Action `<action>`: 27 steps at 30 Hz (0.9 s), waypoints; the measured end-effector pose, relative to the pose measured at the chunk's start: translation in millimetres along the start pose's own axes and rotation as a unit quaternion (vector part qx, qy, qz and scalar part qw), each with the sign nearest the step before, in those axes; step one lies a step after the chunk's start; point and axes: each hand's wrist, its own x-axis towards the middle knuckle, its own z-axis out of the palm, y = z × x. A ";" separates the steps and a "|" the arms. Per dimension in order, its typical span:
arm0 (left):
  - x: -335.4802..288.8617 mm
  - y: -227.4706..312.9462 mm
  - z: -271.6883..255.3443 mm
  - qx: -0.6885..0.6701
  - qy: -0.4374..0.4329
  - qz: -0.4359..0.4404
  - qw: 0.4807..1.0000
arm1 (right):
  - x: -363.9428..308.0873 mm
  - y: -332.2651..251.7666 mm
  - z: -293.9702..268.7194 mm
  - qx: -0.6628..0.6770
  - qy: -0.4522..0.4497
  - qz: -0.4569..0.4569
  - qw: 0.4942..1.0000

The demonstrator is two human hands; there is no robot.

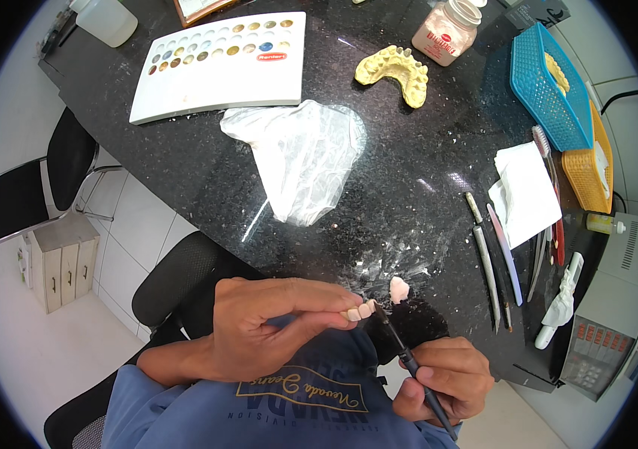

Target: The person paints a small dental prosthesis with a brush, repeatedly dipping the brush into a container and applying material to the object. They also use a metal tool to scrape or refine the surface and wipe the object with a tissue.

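Pale tooth row (361,311), slanted black tool (404,352)

Left fingers (319,296) pinching a tooth row (361,311), right fingers (450,380) gripping a dark tool (406,355), tip seemingly touching the row

We see print on: white palette (214,90), red label (272,57) w/ white lettering; pink-powder jar (446,37), red lettering; blue shirt (259,404), yellow-framed lettering; dark box (542,14), top rt.

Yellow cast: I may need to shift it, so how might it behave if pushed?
The yellow cast is probably stiff, being a solid-looking arch. Lying low and wide on the table, it would likely slide, not roll. Its small raised teeth could chip if knocked.
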 end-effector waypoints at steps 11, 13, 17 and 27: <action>1.2 5.0 -2.4 0.111 -0.009 0.033 0.993 | -4.1 8.0 -2.8 0.046 0.004 -0.050 0.998; 1.8 11.8 -6.1 0.208 -0.016 0.078 0.975 | -5.8 5.9 -4.9 0.033 0.013 -0.043 0.998; 3.5 16.7 -9.0 0.257 -0.005 0.134 0.957 | -0.1 3.7 -12.3 0.026 -0.038 -0.042 0.998; 3.9 6.9 -7.9 0.221 0.009 0.141 0.965 | 1.8 7.4 -9.7 0.065 -0.051 -0.024 0.996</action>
